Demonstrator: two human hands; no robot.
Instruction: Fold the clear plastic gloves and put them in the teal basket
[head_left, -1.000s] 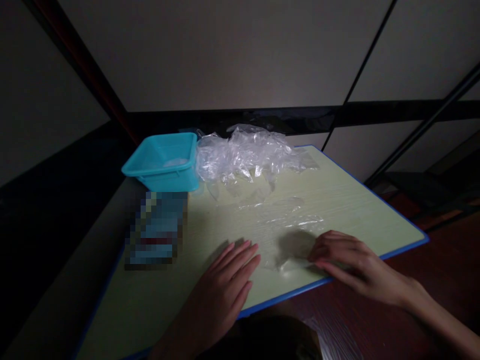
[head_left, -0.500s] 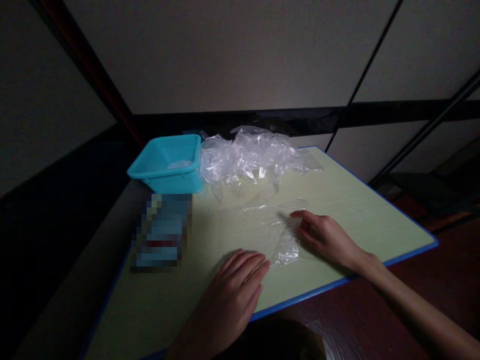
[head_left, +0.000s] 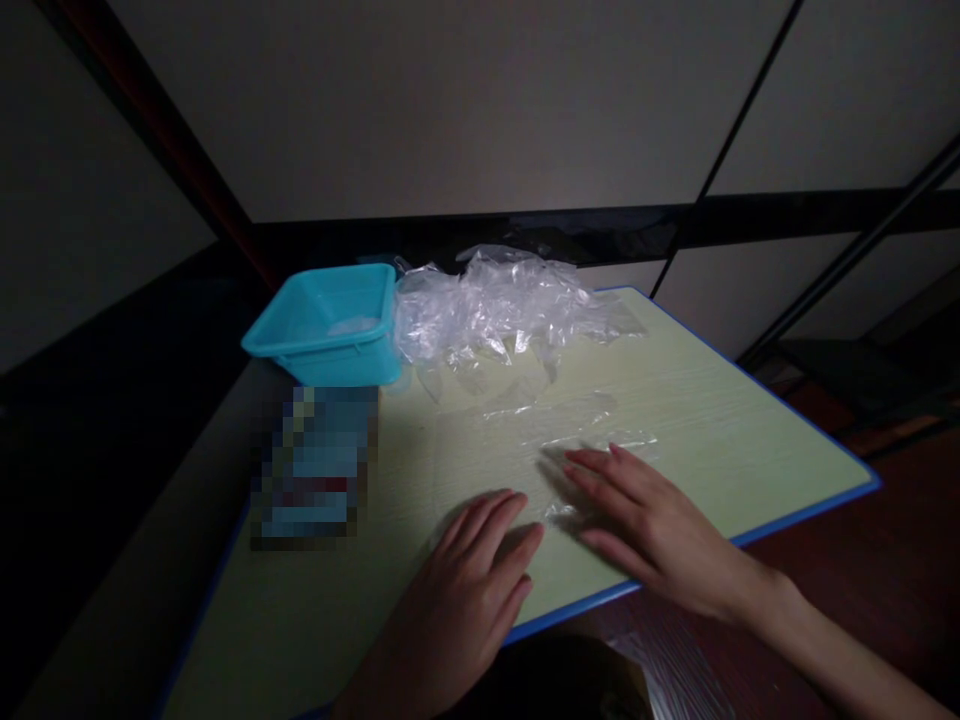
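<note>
A flat clear plastic sheet [head_left: 540,440] lies on the pale green table [head_left: 712,420] in front of me. My left hand [head_left: 469,575] rests palm down with fingers stretched out, at the sheet's near left edge. My right hand [head_left: 645,525] lies flat on the sheet's near right part, fingers extended and pointing left. Neither hand grips anything. Behind the sheet sits a crumpled heap of clear plastic [head_left: 502,305].
A turquoise plastic tub [head_left: 326,325] stands at the table's far left corner, with a blurred-out flat item [head_left: 315,465] in front of it. The table has a blue rim, and dark reddish floor lies to the right. A wall with dark bars rises behind.
My right hand went from the sheet's near edge up toward its middle, then came back down and flattened onto it. My left hand stayed almost still.
</note>
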